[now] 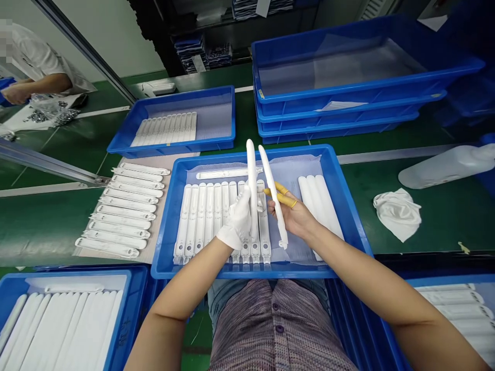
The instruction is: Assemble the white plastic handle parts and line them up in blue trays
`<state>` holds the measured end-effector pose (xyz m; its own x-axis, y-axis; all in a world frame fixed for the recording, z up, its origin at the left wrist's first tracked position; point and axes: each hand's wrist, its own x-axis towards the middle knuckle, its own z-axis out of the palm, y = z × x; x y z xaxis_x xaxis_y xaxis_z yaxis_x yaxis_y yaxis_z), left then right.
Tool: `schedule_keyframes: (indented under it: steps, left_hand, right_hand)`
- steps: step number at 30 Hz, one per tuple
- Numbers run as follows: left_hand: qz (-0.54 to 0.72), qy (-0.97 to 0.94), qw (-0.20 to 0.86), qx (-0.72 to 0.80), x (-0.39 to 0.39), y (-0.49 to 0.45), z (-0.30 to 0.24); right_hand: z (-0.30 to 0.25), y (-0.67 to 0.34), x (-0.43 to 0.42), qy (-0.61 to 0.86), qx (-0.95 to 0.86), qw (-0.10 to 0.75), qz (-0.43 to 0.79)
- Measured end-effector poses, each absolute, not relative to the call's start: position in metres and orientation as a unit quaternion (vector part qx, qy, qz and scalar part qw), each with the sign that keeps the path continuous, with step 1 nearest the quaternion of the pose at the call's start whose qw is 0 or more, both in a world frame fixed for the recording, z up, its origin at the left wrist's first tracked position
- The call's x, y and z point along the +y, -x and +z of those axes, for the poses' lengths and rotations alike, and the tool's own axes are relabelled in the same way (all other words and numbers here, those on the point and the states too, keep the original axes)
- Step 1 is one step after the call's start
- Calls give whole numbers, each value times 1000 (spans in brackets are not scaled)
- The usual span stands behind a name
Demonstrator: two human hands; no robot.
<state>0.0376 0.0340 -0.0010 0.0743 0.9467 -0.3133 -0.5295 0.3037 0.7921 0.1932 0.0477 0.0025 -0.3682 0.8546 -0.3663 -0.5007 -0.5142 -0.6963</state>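
My left hand (238, 219), in a white glove, is closed round a long white plastic piece (251, 175) held upright. My right hand (291, 212), with yellow finger cots on two fingers, grips a second long white piece (271, 188) tilted beside the first. Both hands hover over a blue tray (164, 242) in front of me. A row of white flat parts (211, 214) lies in its left half, and three rounded white pieces (319, 203) lie on its right.
White parts lie in rows on a sheet (124, 208) left of the tray. More blue trays stand behind (174, 121), stacked at the back right (348, 87), and near me (65, 314). A white cloth (398, 212) and plastic bottle (444, 166) lie right. Another person's arm (34, 85) works far left.
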Motion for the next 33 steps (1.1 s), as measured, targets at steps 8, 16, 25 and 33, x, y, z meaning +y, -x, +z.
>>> schedule_keyframes:
  steps: [8,16,25,33]
  left_hand:
    - [571,-207,719,338,35,-41,6]
    - [510,-130,786,324,33,-38,15]
    - [528,-181,750,355,38,-34,10]
    - [539,-207,745,333,34,-38,7]
  right_hand:
    - [1,-195,46,321,-214,425,819]
    - [8,-194,45,285,-187,449,826]
    - [15,-199,49,315,-224,428,817]
    - [2,-198,44,320,-296,444,783]
